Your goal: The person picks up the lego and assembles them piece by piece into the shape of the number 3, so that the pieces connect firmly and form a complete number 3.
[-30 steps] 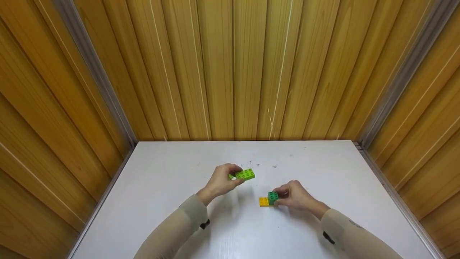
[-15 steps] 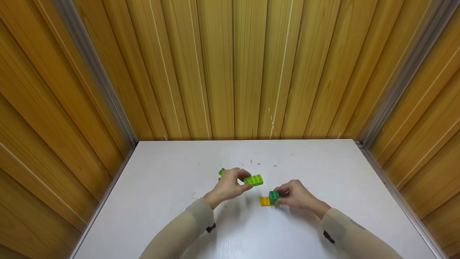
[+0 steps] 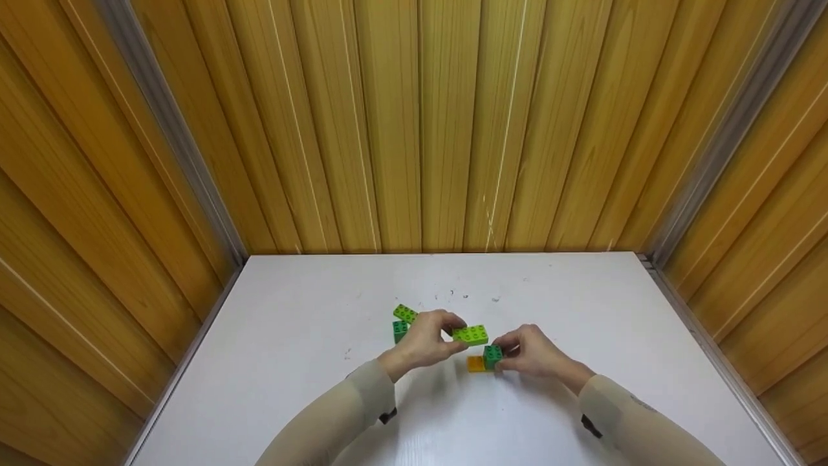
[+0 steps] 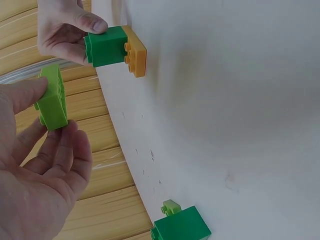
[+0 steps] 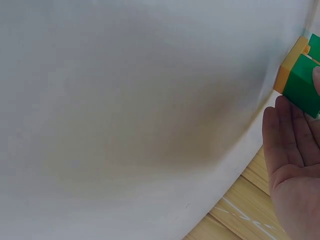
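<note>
lime brick (image 3: 471, 334) aloft, green block (image 3: 492, 357) held steady
the left hand (image 3: 427, 340) pinches the lime brick between thumb and fingers, above the counter (image 3: 310, 382); the right hand (image 3: 533, 353) grips the green block on the yellow plate (image 3: 475, 364). i'd call it a joining step: next wants careful lining-up before any press.
</note>
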A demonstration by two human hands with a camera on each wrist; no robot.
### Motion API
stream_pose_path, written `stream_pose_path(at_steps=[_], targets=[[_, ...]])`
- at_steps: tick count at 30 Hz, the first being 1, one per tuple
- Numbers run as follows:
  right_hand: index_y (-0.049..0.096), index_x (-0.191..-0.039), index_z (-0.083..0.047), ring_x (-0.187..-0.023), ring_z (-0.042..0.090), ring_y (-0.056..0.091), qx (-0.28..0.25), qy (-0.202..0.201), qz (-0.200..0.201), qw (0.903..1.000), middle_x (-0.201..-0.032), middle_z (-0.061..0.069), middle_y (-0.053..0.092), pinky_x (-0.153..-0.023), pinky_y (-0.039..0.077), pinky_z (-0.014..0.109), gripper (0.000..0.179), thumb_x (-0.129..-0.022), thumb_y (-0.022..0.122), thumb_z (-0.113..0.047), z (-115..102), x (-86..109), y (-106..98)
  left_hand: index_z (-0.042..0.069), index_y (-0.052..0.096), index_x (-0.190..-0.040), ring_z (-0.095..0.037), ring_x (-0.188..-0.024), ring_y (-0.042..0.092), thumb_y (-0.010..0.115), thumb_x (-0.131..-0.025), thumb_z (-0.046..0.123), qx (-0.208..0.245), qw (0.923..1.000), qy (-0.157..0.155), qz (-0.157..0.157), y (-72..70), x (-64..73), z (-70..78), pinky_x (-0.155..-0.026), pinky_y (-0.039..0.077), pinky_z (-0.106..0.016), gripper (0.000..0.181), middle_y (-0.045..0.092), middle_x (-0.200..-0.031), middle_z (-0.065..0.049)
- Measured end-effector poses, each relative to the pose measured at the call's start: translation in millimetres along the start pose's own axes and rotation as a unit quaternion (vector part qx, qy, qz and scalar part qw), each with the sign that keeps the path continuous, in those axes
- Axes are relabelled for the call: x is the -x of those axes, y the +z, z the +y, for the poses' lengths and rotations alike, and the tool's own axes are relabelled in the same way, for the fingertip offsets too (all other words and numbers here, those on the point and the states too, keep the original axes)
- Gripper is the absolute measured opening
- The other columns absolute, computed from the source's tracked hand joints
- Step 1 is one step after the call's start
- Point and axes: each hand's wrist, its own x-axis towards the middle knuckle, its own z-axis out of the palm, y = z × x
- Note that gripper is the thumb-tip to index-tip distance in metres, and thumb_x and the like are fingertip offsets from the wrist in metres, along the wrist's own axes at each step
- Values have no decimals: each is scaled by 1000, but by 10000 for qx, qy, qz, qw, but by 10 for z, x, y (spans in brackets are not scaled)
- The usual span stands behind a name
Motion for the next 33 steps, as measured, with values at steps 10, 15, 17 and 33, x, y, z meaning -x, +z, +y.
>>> stream_pose_path(at_steps=[10,15,17,33], targets=[[85,-125,-7,-102,19,82,4,-186,-11,9998,-117,9,88,-91,69,31,36,-89,91,-8,8,9,31,16,83,-128,-11,-108,70,85,-100,24,5,10000,23,-70,117,-47,28,-97,58,-29,30,80,-121,3],[86,-123,-10,-103,18,81,43,-174,6,9998,-114,6,88,-93,69,34,35,-89,92,-10,-41,-25,34,16,83,-128,-7,-107,67,86,-99,23,-4,9999,-59,-142,168,-57,25,-98,57,-30,30,79,-120,4],[86,-124,-11,-104,18,80,104,-212,32,9997,-115,4,88,-94,69,37,36,-89,94,-13,-66,-38,25,16,83,-129,-8,-107,67,85,-99,22,6,9998,-76,-156,185,-62,26,-99,57,-30,30,79,-121,3],[79,-136,-2,-115,31,78,-72,-714,487,9962,-131,15,83,-94,69,41,48,-91,93,-15,-91,32,-83,15,83,-128,-15,-109,70,85,-99,22,-157,9996,31,-240,302,-144,18,-96,57,-27,30,80,-119,2]])
